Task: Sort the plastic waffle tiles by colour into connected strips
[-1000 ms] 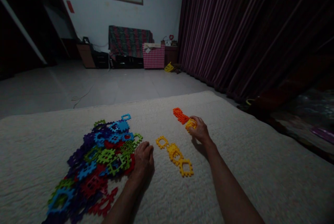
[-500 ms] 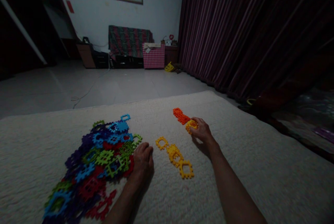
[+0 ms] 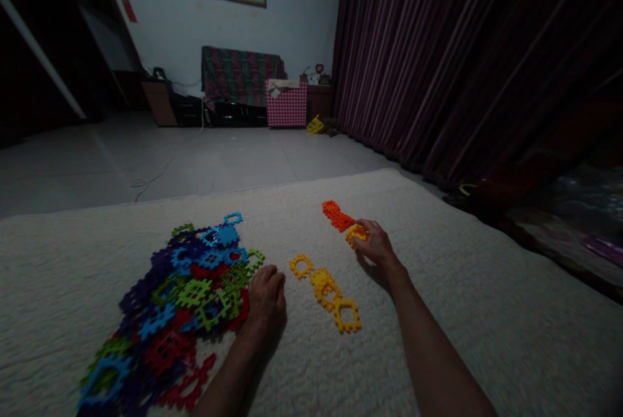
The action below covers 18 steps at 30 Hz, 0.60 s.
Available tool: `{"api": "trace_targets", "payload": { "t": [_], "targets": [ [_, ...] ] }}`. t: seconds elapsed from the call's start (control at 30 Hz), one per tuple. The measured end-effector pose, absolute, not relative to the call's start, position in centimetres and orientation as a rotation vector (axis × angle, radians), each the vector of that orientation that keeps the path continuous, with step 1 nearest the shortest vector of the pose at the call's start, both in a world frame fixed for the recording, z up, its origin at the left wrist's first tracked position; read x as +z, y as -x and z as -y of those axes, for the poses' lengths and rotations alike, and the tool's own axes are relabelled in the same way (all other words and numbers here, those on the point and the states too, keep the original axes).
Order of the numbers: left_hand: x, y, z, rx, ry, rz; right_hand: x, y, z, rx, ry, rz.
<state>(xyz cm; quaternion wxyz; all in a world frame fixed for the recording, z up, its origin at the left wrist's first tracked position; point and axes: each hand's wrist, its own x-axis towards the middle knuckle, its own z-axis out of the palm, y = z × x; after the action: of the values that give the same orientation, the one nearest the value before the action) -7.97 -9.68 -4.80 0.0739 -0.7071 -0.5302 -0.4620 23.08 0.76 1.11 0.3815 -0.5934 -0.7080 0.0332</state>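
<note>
On a cream rug [image 3: 438,313] lies a heap of flat interlocking plastic pieces [image 3: 180,300] in blue, green, purple and red. My left hand [image 3: 265,303] rests fingers-down at the heap's right edge, touching the nearest green and red pieces. A short row of yellow pieces [image 3: 328,290] lies between my arms. My right hand [image 3: 374,247] is further out, its fingers closed around a yellow piece [image 3: 356,233] that sits against some orange pieces [image 3: 335,214].
Beyond the rug is bare grey floor with a loose cable [image 3: 148,181]. A dark curtain [image 3: 462,60] runs along the right side. A covered cabinet [image 3: 241,83] and a red checked box [image 3: 286,104] stand by the far wall.
The right hand with its yellow piece has shifted slightly toward the orange pieces. The left hand stays at the heap's edge.
</note>
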Motion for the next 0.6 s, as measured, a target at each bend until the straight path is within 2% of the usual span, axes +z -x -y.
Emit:
{"api": "trace_targets", "payload": {
  "t": [0.33,0.5,0.6],
  "targets": [
    [-5.2,8.0,9.6,-1.395,2.126,1.606,3.4,-20.6,0.8,-0.042,1.276,1.713],
    [-5.5,8.0,9.4,-1.412,2.118,1.600,2.8,-14.6,3.0,0.244,1.113,2.003],
    [-5.6,7.9,9.4,-1.426,2.111,1.618,2.4,-11.7,4.6,0.356,1.181,2.249]
  ]
}}
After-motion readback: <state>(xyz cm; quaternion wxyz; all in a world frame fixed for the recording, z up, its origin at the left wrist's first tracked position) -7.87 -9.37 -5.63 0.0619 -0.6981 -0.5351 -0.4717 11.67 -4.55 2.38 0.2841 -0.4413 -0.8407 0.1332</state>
